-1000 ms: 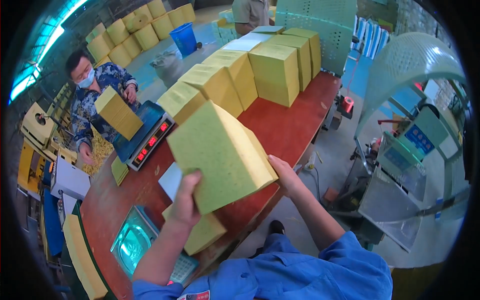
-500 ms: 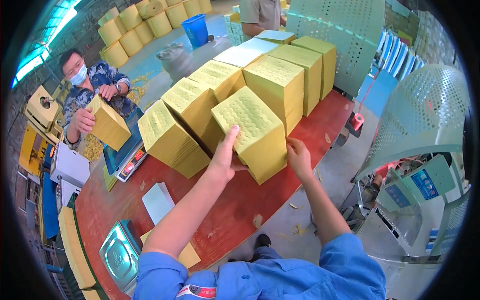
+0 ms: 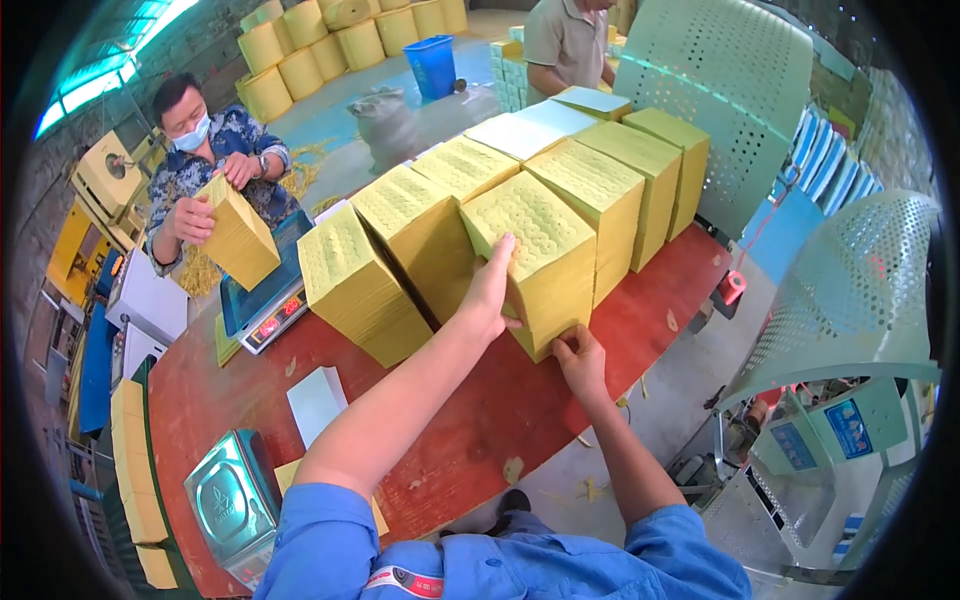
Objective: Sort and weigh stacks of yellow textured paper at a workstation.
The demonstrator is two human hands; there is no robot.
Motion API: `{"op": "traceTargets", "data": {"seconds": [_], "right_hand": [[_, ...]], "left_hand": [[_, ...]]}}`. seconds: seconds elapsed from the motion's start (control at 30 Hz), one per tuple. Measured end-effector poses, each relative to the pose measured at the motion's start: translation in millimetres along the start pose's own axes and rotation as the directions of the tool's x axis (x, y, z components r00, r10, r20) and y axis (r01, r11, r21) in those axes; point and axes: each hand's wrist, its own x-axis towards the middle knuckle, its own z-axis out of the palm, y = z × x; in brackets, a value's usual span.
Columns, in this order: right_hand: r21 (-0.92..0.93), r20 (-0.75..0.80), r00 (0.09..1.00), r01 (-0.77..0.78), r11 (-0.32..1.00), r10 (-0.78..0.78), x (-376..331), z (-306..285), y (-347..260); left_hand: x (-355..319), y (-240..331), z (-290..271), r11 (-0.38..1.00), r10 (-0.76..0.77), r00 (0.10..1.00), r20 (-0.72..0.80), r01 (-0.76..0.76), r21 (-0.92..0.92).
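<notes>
When looking down, see a wide red worktop (image 3: 455, 440) with a row of yellow stacks (image 3: 468, 168) on it. Behind, see a fat grey sack (image 3: 388, 125) and a blue bin (image 3: 432, 68); cannot tell about the insides. At the near side of the row, find one yellow paper stack (image 3: 545, 265), like a block, with flat sides and curvy bumps on top. Sits close up to its neighbours, on or just over the worktop. With left hand (image 3: 488, 293), holds its side, thumb on top. With right hand (image 3: 580, 362), touches its low right corner, fingers bent; cannot tell if gripping.
</notes>
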Motion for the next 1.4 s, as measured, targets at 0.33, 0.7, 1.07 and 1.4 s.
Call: {"op": "traceTargets", "data": {"seconds": [0.33,0.7,1.07,1.4], "right_hand": [[0.226,0.13,0.991,-0.048,0.973,0.018,-36.4,16.2,-32.9],[0.623,0.689,0.582,-0.169,0.764,-0.433,-274.7,161.8,-220.3],[0.195,0.943,-0.156,-0.456,0.869,-0.293,-604.4,388.7,-283.0],[0.012,0.982,-0.157,-0.514,0.858,-0.108,-810.7,620.2,-336.4]], "left_hand": [[-63.2,-5.6,-33.6,0.972,0.133,0.959,0.252,-0.077,-0.221],[-388.7,-54.9,-245.3,0.842,0.536,0.842,-0.055,-0.538,-0.038],[-719.6,-239.2,-583.5,0.886,0.293,0.528,-0.797,-0.464,0.019],[-821.7,-213.2,-936.1,0.725,0.619,0.035,-0.784,0.359,0.588]]}}
